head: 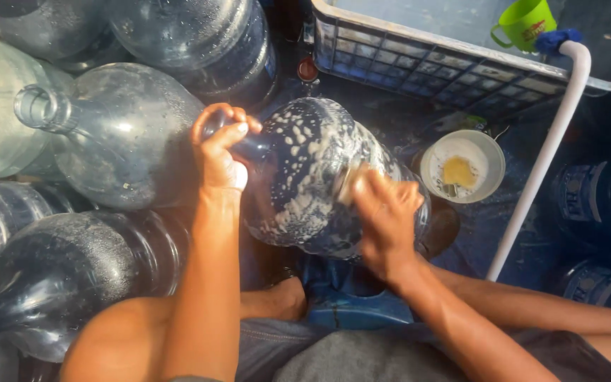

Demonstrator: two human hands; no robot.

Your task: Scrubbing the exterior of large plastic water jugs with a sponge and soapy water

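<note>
Soapy jug [312, 177] lies on its side at frame centre, long axis approx 9–3 o'clock, neck toward 9. Left hand [219, 152], grip closed round the neck. Right hand [385, 219] at jug's 4 o'clock, pressed on the body; grip blurred, cannot tell. Bowl [462, 166] near, at 3.

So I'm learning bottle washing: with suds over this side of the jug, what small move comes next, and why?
Probably turn the jug a little by its neck with the left hand, so the right hand can scrub a new patch. Foam already covers the top side; the underside is hidden, so it may be unscrubbed.
</note>
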